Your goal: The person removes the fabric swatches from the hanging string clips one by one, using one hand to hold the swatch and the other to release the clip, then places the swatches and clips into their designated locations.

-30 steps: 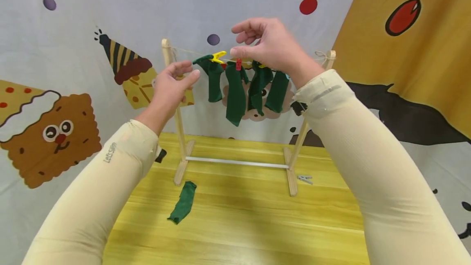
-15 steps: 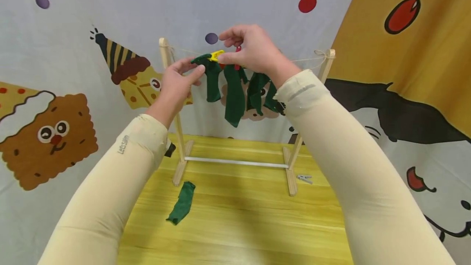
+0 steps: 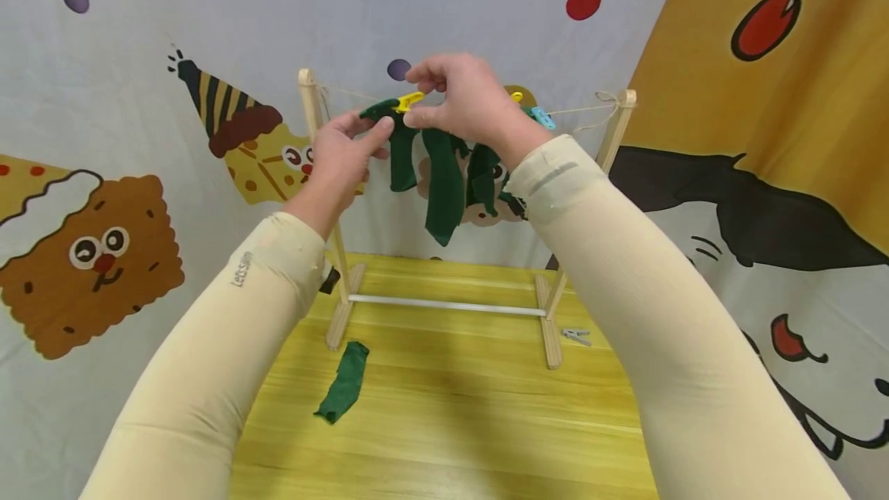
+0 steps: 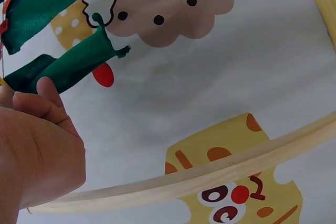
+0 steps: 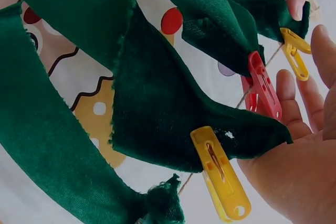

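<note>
My left hand is at the left end of the line, its thumb and fingers pinching the edge of a green velvet cloth strip. A yellow clothespin holds that strip on the line. My right hand is around this clothespin; in the right wrist view the thumb and fingers stand apart on either side of its handles. Beside it a red clothespin holds another green strip. Another yellow clothespin grips a further strip. The left wrist view shows the left fingers overlapping green cloth.
A wooden drying rack with a white crossbar stands on the yellow wood-patterned table. A loose green strip lies front left, and a grey clothespin by the right foot. A light-blue clothespin hangs on the line.
My right hand has moved left from above the red clothespin to the leftmost yellow one. The left hand has come right and up to the edge of the cloth strip.
</note>
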`<state>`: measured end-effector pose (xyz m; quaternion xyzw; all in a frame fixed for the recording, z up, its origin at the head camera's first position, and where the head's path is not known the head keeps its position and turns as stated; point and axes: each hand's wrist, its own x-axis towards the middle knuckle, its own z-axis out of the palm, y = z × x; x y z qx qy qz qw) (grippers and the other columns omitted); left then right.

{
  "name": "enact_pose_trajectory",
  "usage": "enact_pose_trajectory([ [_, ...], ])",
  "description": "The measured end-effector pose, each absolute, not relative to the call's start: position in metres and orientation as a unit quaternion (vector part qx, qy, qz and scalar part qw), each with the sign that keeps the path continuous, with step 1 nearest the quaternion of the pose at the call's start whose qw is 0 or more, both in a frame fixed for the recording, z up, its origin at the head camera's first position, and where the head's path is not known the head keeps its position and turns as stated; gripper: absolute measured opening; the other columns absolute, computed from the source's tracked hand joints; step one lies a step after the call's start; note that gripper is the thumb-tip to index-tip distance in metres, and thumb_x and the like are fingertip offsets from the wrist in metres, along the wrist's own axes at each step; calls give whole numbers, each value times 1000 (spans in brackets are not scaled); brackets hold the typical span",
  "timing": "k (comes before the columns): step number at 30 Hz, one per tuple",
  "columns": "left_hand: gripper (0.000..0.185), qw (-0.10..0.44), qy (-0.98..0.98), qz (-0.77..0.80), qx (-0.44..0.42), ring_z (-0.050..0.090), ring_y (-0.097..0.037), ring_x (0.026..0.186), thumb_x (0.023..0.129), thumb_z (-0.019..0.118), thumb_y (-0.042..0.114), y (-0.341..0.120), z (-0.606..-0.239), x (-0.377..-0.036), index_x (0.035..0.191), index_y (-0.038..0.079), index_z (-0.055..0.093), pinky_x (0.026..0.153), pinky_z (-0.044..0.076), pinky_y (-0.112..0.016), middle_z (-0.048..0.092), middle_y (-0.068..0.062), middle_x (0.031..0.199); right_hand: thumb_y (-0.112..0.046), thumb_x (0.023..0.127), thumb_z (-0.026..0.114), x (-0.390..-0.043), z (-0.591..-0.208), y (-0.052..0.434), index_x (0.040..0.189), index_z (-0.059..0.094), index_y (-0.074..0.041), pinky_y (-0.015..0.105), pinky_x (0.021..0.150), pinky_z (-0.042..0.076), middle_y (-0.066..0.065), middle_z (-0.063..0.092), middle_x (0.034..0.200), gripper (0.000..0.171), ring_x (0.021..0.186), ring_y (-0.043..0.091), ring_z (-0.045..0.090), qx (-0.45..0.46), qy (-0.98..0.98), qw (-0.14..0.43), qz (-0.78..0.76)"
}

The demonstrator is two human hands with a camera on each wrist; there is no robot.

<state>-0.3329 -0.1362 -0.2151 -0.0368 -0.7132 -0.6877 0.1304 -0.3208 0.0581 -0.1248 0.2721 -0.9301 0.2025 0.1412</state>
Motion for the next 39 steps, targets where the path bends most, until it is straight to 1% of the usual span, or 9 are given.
enact_pose_trajectory([
  [7, 47, 137, -714, -685, -45, 68, -16, 83, 81, 75, 49, -133, -216, -333, 119, 22, 68, 45, 37, -25, 66, 4, 130, -43, 89, 70, -322, -128, 58, 141, 54, -27, 28, 109, 42, -6, 55, 140, 56, 128, 13, 49, 267, -935, 141, 187],
  [14, 43, 141, -709, -689, -50, 68, -17, 82, 82, 74, 48, -132, -217, -332, 113, 19, 69, 44, 36, -25, 72, 0, 115, -41, 91, 69, -323, -129, 58, 140, 55, -26, 29, 106, 44, -4, 57, 136, 53, 124, 14, 51, 260, -936, 142, 188],
  [16, 42, 141, -708, -690, -51, 68, -17, 82, 83, 74, 48, -132, -217, -332, 113, 19, 69, 44, 36, -25, 72, -1, 113, -41, 91, 68, -323, -130, 58, 140, 55, -25, 29, 105, 45, -4, 58, 135, 53, 123, 14, 51, 258, -937, 143, 187],
  [22, 42, 139, -711, -688, -51, 68, -18, 84, 83, 74, 48, -132, -217, -332, 113, 19, 69, 44, 36, -26, 72, -1, 113, -45, 91, 67, -325, -131, 58, 139, 56, -27, 29, 104, 45, -4, 60, 133, 52, 122, 14, 53, 256, -936, 151, 188],
  [30, 43, 131, -707, -694, -40, 67, -17, 81, 82, 74, 48, -135, -217, -331, 112, 18, 69, 43, 35, -26, 73, 2, 111, -46, 92, 66, -324, -132, 54, 137, 59, -26, 28, 101, 45, -4, 62, 127, 49, 118, 14, 54, 266, -928, 171, 196],
  [34, 41, 129, -706, -696, -40, 67, -17, 81, 85, 72, 46, -136, -217, -330, 113, 18, 68, 44, 36, -26, 72, 2, 113, -44, 93, 65, -323, -132, 54, 136, 59, -25, 26, 99, 46, -3, 62, 126, 47, 116, 13, 53, 264, -923, 177, 216],
  [39, 35, 133, -703, -698, -35, 64, -16, 77, 87, 72, 43, -138, -216, -330, 109, 17, 68, 44, 37, -25, 72, 1, 109, -42, 94, 64, -324, -133, 53, 134, 60, -24, 23, 96, 48, -4, 64, 125, 44, 113, 10, 56, 260, -917, 183, 240],
])
